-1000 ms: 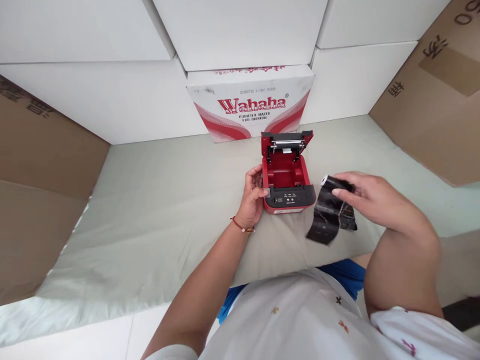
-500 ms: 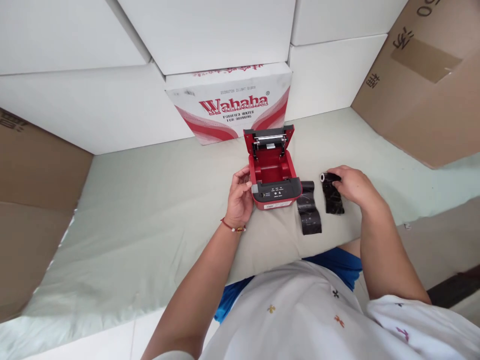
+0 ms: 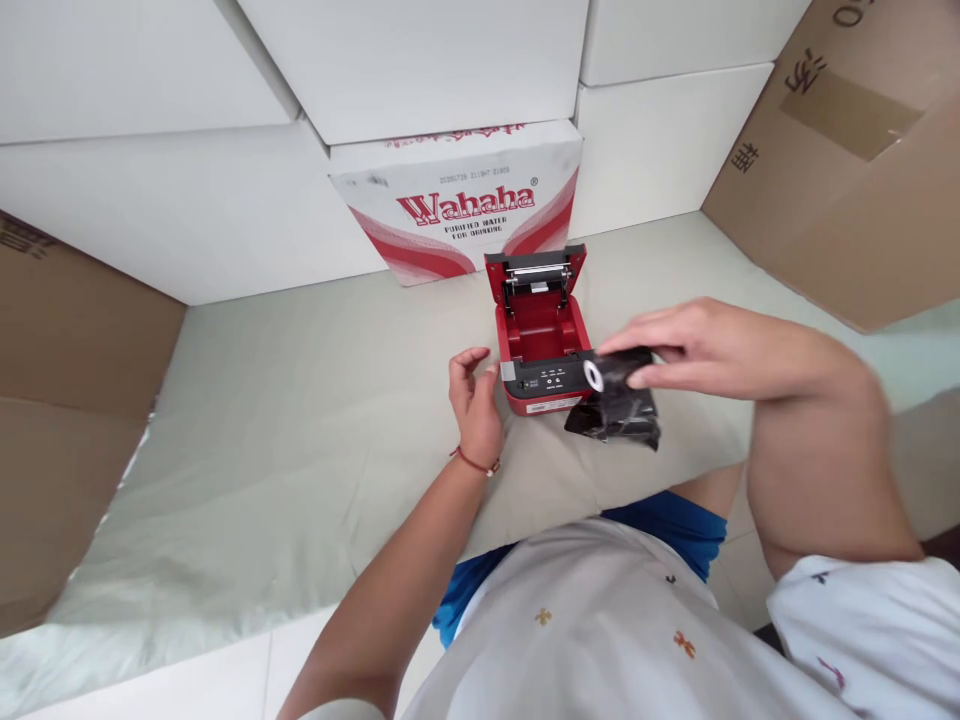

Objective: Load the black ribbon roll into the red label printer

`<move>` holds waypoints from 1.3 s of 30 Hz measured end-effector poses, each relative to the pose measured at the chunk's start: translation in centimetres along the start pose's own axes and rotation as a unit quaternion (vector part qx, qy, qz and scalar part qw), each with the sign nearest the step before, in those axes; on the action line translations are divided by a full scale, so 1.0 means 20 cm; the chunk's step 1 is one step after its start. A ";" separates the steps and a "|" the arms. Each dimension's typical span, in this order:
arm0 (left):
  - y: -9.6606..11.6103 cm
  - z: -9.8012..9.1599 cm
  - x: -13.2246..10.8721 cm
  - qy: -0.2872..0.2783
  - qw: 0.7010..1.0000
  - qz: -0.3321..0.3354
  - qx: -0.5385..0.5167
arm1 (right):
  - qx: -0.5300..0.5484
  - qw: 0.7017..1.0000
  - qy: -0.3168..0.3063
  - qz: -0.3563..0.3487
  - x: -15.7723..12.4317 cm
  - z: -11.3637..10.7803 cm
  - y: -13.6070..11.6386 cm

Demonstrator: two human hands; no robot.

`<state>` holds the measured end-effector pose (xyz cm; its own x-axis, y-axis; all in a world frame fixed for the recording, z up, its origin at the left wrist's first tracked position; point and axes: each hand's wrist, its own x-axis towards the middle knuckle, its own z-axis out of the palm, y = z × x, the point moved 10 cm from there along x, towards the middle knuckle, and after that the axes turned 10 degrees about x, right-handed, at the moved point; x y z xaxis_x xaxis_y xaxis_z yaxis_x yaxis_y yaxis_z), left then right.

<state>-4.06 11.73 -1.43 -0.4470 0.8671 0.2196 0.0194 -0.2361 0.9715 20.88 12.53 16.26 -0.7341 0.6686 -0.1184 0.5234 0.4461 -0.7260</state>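
A small red and black label printer (image 3: 551, 380) stands on the cloth with its lid (image 3: 538, 272) raised and its red inner bay bare. Beside its left wall is my left hand (image 3: 480, 415), thumb close to the front corner and fingers loosely curved apart, holding nothing. My right hand (image 3: 697, 345) pinches a black roll (image 3: 621, 375) with a white core, held up at the printer's right front corner. Loose black film hangs below the roll and hides part of the cloth. The second black strip is mostly covered, and I cannot make out its outline.
Behind the printer stands a white and red Wahaha water carton (image 3: 465, 205), against stacked white boxes (image 3: 435, 60). Brown cardboard boxes flank the space, one at the left (image 3: 67, 420) and one at the right (image 3: 847, 200). Pale green cloth (image 3: 300, 420) covers the surface.
My right hand has lifted the black roll and carried it left to the printer's front corner. My left hand's fingers have come away from the printer's side and spread slightly.
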 end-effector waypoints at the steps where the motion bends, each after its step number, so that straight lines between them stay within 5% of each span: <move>1: 0.08 -0.02 -0.03 0.018 0.996 0.061 0.055 | 0.005 1.000 0.023 -0.001 0.09 0.01 -0.01; 6: 0.47 0.04 -0.24 -0.012 0.915 0.317 0.250 | -0.033 0.991 0.114 0.055 0.43 0.12 0.09; 12: 0.62 0.26 -0.42 -0.105 0.804 0.427 0.401 | -0.120 0.975 0.129 0.135 0.54 0.19 0.17; 25: 0.61 0.36 -0.49 -0.174 0.767 0.324 0.525 | -0.241 0.944 0.090 0.205 0.59 0.22 0.17; 31: 0.64 0.41 -0.46 -0.166 0.750 0.332 0.548 | -0.235 0.945 0.092 0.210 0.65 0.22 0.20; 36: 0.64 0.42 -0.45 -0.176 0.735 0.337 0.561 | -0.121 0.983 0.114 0.085 0.55 0.18 0.05; 39: 0.63 0.43 -0.45 -0.184 0.728 0.335 0.569 | -0.048 0.973 0.226 -0.001 0.42 0.02 -0.08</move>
<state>7.87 4.64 9.57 0.2695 0.8324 0.4843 0.9451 -0.3252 0.0330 13.74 17.16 16.23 -0.4818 0.8512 0.2079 0.5758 0.4865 -0.6571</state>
